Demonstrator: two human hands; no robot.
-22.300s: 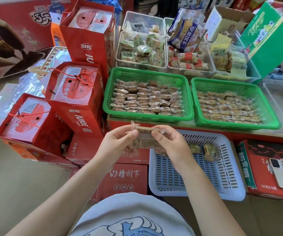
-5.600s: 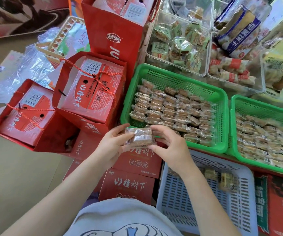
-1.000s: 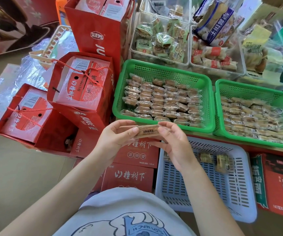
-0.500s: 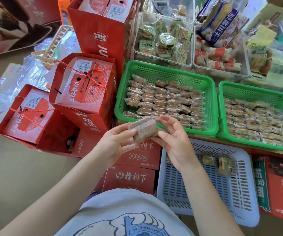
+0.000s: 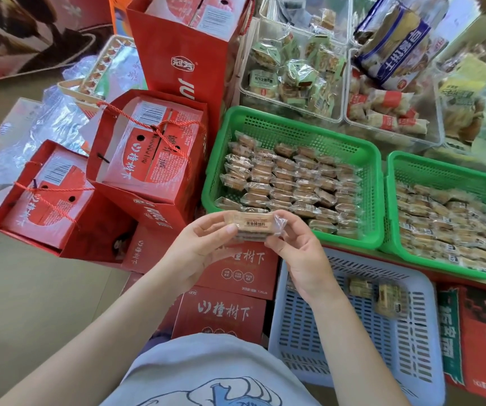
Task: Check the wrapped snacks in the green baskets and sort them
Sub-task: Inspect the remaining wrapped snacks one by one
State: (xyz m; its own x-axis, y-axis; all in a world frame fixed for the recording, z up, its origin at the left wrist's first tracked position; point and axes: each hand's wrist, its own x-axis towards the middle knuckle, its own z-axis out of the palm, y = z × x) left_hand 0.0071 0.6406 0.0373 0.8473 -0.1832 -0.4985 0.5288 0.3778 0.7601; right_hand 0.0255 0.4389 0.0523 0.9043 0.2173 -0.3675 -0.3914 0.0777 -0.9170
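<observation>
Wrapped snack, a flat tan bar in clear plastic film with a small printed label (image 5: 253, 227), is held level between both hands, in front of the near rim of the left green basket. Label side faces up; the text is too small to read.

Left hand (image 5: 199, 247): thumb on top of the bar's left end, fingers curled beneath; grip clamped on the snack.
Right hand (image 5: 297, 247): fingertips pinch the crimped right end of the wrapper; grip also clamped on the snack.

Left green perforated plastic basket (image 5: 372, 200) sits on the surface and holds rows of similar clear-wrapped tan snacks (image 5: 291, 177), packed closely. Right green perforated plastic basket (image 5: 446, 171) stands just beside it, touching or nearly so, also filled with wrapped snacks (image 5: 446, 218).

Pale blue slotted plastic basket (image 5: 411, 356) lies below the green ones, under the right forearm. Two small wrapped pieces (image 5: 376, 291) rest in its far part, close to each other.

Red paper gift bags with cord handles (image 5: 148, 159) stand to the left on the floor. Red cartons with white characters (image 5: 221, 312) are stacked beneath the hands. Clear plastic bins of mixed packaged snacks (image 5: 291, 74) sit behind the green baskets.
</observation>
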